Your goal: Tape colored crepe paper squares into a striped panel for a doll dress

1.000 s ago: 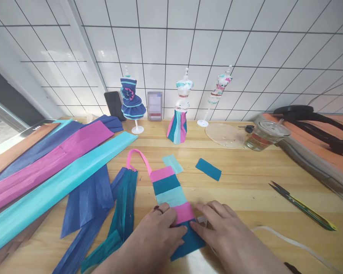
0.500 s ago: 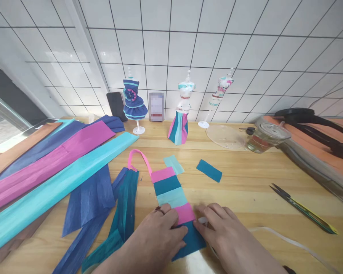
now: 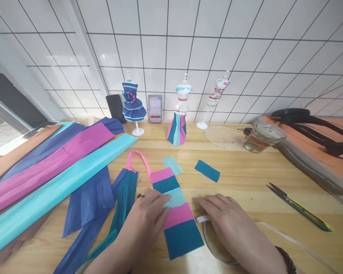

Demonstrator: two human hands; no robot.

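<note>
Head view. A strip of 5 joined bands (image 3: pixel 179 216) lies flat on the table (image 3: pixel 246 179), directly before the wearer; its long axis runs obliquely, the pink end far and to the left, the dark teal end near and to the right. Left hand (image 3: pixel 151 211): partly open, fingers loosely bent, fingertips on the strip's left side, nothing clasped. Right hand (image 3: pixel 227 215): partly open, palm down over a round roll (image 3: pixel 213 245), right of the strip; whether it grips the roll cannot be told. Around: a pink ribbon loop (image 3: pixel 140 153) touches the far end; 2 loose pieces, light blue (image 3: pixel 173 165) and teal (image 3: pixel 207 171), lie beyond; teal fabric (image 3: pixel 127 194) lies left, snips (image 3: pixel 300 207) right; 3 small dress forms stand behind.
</note>
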